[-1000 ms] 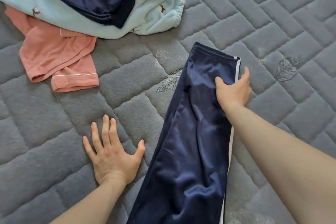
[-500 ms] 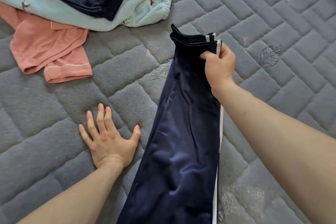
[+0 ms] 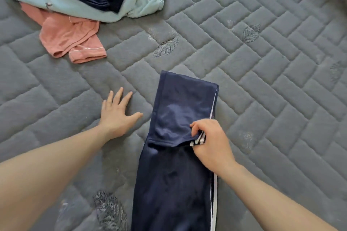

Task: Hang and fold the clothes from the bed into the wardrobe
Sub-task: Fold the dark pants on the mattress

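Since half a second ago, we have brought the hem of the navy trousers (image 3: 180,155) back toward us, doubling the leg on the bed (image 3: 262,62). Our right hand (image 3: 212,144) pinches that hem; our left hand (image 3: 116,116) lies flat and released beside the trousers. Slick cloth may slide and skew the fold if we let go early. Beyond the left hand lies the clothes pile (image 3: 78,5). No readable label, as far as we can tell.

No text, label, brand, number or sign can be read anywhere in the frame.
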